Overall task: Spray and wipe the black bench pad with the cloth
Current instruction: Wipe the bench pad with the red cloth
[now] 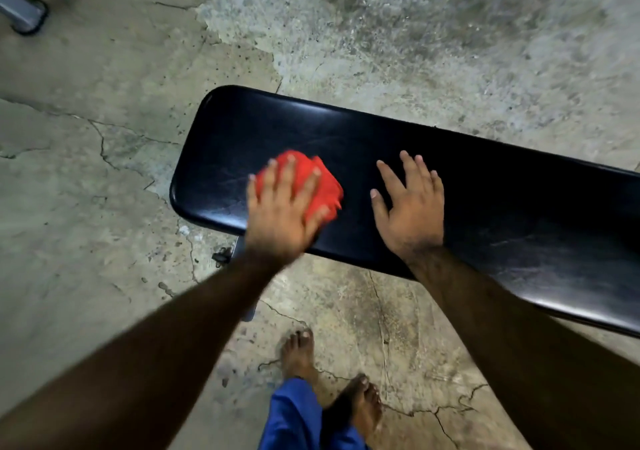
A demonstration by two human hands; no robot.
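Cloth [320,183] is looking soft, light, bunchable; best pinned under a flat palm, not pinched. Left hand [282,212] is pressing it, fingers [290,176] splayed flat, onto the left end of the black bench pad [485,186]. Right hand [412,203] is resting spread and empty beside it. Cloth bright red, crumpled; pad glossy, scuffed.

Bench pad [450,186]: glossy black, faint pale scuffs and white glare streaks along its 12 o'clock edge. Cloth [322,186]: bright red-orange, plain as far as the blur lets me tell. Floor [104,138]: mottled grey-beige concrete, dark cracks, lighter speckled grey patch toward 1 o'clock. Trousers [294,418] at 6 o'clock: solid blue. Metal leg [20,9] at 10 o'clock: grey with black foot.
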